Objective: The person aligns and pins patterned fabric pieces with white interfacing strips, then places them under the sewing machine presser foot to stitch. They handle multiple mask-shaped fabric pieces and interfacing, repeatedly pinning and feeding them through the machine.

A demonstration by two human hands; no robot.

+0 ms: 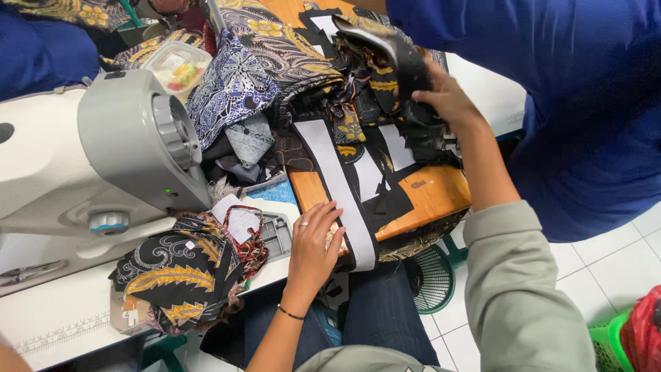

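While your left hand (pixel 313 241) lies spread flat on the white interfacing strip (pixel 337 186), your right hand (pixel 444 96), at one o'clock, pinches limp, light black fabric pieces (pixel 399 62); grip their folded edge.

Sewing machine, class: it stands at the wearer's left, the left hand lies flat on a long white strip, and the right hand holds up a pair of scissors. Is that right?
Not quite. The head view shows the right hand gripping a bundle of dark patterned fabric pieces, not scissors. The rest holds: the sewing machine stands at the left, and the left hand lies flat on the white strip.
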